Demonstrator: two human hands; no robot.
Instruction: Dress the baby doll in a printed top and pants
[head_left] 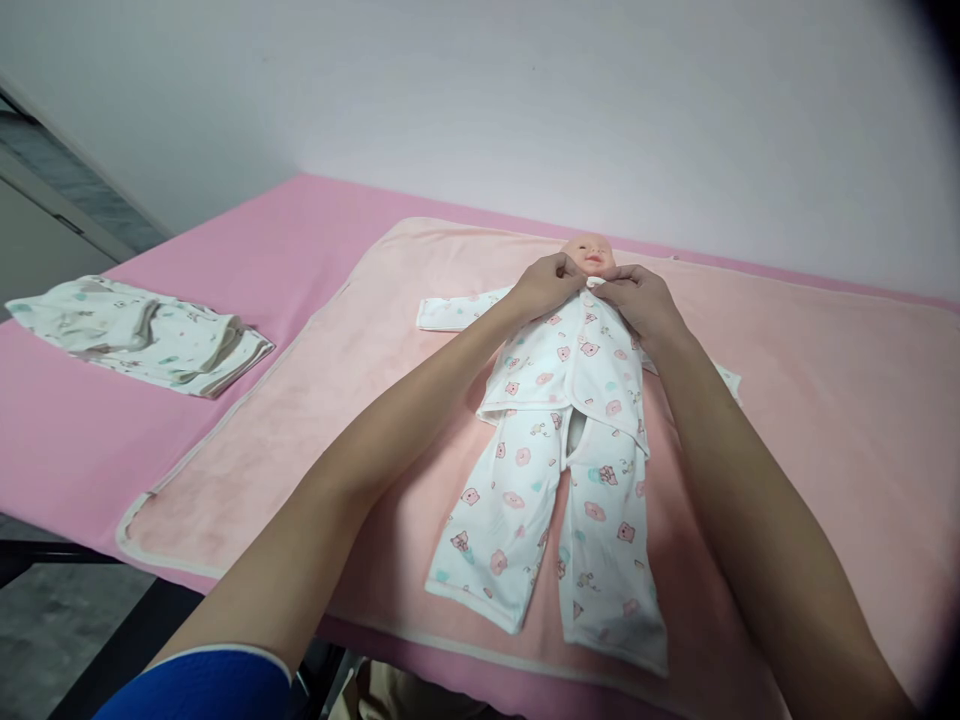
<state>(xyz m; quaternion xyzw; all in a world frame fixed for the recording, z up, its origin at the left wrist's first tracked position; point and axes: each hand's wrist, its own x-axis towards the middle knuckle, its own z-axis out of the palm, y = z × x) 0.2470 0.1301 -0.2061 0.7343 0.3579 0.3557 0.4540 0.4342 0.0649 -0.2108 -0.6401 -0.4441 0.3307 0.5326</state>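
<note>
Head view: left hand (551,285) and right hand (643,300) are narrowly pinching the collar (595,283) near the doll (592,256), whose shirt (566,365) and trousers (517,490) are already lying in place, fastening unclear.

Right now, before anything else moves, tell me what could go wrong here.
The left hand and right hand are at the collar, right under the doll's chin, so fingers could press its neck or face. The folded cloth lies close to the table's left edge; a bump might send it off.
</note>
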